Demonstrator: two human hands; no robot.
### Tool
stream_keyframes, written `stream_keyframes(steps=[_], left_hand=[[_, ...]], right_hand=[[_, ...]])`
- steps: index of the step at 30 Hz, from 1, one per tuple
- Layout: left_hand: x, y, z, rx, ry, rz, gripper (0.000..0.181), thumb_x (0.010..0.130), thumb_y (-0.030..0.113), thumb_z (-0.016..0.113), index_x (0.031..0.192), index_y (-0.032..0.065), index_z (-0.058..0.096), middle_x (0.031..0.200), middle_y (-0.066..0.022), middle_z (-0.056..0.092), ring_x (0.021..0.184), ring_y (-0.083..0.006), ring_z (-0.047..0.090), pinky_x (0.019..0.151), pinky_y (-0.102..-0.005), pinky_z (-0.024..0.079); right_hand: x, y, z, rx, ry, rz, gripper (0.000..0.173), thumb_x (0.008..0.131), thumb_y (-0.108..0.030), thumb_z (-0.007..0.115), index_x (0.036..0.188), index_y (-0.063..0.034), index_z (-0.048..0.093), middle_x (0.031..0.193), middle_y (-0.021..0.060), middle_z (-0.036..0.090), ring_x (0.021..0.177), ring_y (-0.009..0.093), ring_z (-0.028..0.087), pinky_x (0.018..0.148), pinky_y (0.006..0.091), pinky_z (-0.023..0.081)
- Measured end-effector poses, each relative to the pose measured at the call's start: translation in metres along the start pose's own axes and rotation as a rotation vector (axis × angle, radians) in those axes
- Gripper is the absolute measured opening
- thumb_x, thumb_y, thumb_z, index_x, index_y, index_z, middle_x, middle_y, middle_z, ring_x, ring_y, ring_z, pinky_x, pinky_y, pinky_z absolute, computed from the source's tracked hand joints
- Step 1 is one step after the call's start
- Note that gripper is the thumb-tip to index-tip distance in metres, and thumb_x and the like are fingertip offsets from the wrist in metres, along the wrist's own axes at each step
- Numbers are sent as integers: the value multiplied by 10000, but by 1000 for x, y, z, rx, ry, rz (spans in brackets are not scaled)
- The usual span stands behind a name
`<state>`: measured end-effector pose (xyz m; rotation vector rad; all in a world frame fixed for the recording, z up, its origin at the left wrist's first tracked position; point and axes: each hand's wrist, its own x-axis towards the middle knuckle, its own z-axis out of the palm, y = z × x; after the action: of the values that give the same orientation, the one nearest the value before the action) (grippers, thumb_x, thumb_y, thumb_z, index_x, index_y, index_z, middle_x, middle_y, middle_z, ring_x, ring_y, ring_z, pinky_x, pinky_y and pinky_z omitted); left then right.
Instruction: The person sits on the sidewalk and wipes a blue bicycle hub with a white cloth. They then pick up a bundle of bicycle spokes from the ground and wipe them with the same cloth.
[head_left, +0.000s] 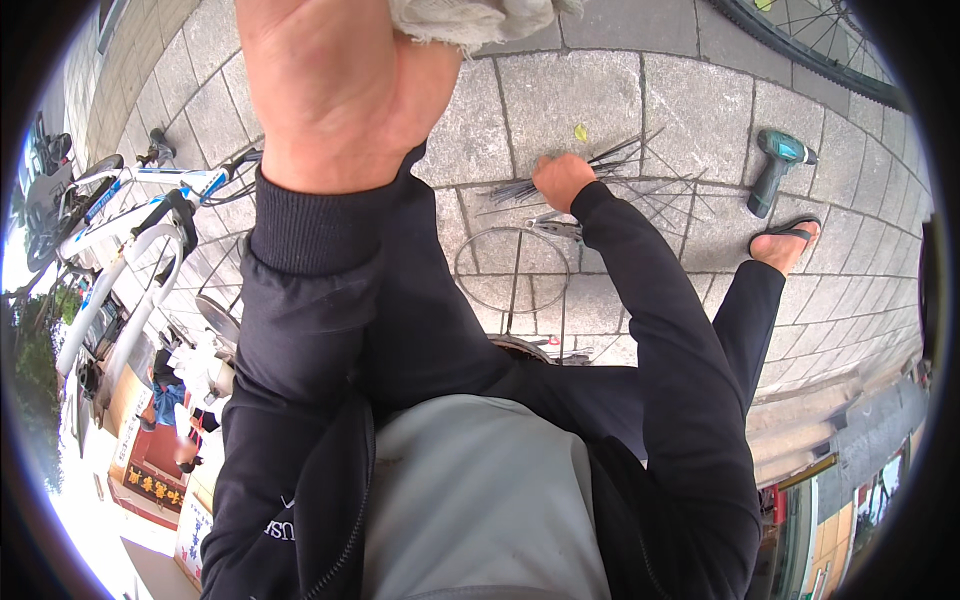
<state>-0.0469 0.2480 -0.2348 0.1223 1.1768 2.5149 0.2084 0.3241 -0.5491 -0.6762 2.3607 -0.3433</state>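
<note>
My left hand (330, 97) is raised close to the camera, its wrist and heel in view and its fingers cut off by the top edge. A frayed, off-white cloth (480, 19) hangs at that hand and appears held in it. Lower down, my right hand (564, 182) is closed around a bundle of thin dark metal rods (517, 190), which look like bicycle spokes. The rods stick out on both sides of the fist. More loose rods (667, 196) fan out over the paving to its right. Just below the hand lie pliers (559, 228).
A round wire stand (512, 311) is before me. A teal cordless drill (782, 156) lies by my sandalled foot (786, 244). A bicycle wheel (817, 75) is at top right, a white-blue bicycle frame (142, 217) at left. People (169, 397) are farther off at lower left.
</note>
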Motion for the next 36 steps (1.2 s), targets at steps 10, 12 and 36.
stream_keyframes(steps=[10, 12, 36], left_hand=[[4, 8, -2, 8, -83, -114, 209, 1011, 116, 582, 1138, -35, 652, 932, -95, 700, 742, -193, 663, 619, -282, 519], [4, 5, -1, -5, -82, -129, 194, 1011, 118, 581, 1116, -27, 655, 911, -88, 696, 723, -188, 653, 611, -284, 511], [2, -4, -2, -24, -200, -120, 240, 1015, 106, 555, 1196, -36, 622, 973, -101, 705, 839, -209, 704, 714, -302, 576]], right_hand=[[2, -33, -95, 212, 314, -427, 200, 896, -174, 633, 1053, -53, 601, 770, 89, 692, 743, 303, 715, 645, 426, 551], [-3, -43, -104, 206, 345, -454, 153, 910, -149, 601, 1023, -46, 601, 742, 88, 683, 730, 299, 709, 619, 415, 540], [-110, 39, -11, 66, 155, 11, 234, 868, -140, 628, 1095, -178, 669, 854, 65, 666, 701, 273, 711, 610, 423, 534]])
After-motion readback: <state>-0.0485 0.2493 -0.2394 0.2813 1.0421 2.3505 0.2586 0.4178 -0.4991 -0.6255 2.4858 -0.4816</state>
